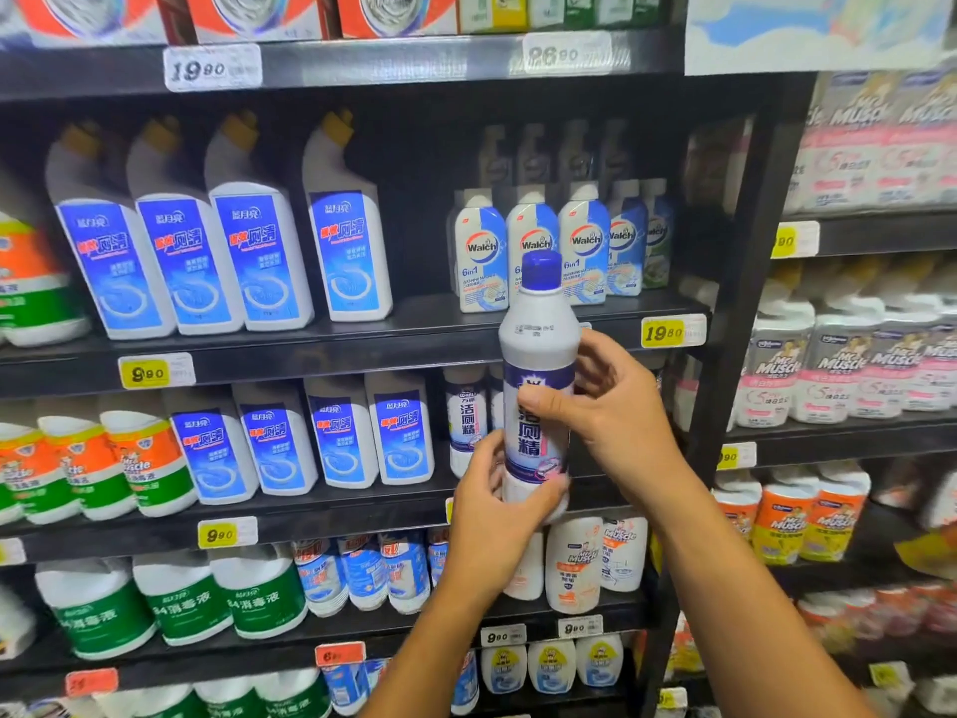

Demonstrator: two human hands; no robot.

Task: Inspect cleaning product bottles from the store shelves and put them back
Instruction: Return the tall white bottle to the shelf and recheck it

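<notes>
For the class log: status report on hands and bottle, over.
Both grips on white bottle: left hand at base, right hand mid-label. Upright, off shelf. Nothing blocking.

A white bottle (538, 349) with a blue cap and a purple label is held upright in front of dark store shelves (362, 349); the left hand (492, 502) grips its base while the right hand (611, 406) grips its middle, thumb across the label. Behind it stand a row of Walch bottles (585, 241) and, to the left, angled-neck bottles with blue labels (259, 251). Yellow price tags (672, 331) sit on the shelf edges, and Mr Muscle packs (839, 365) fill the neighbouring shelves on the right.
</notes>
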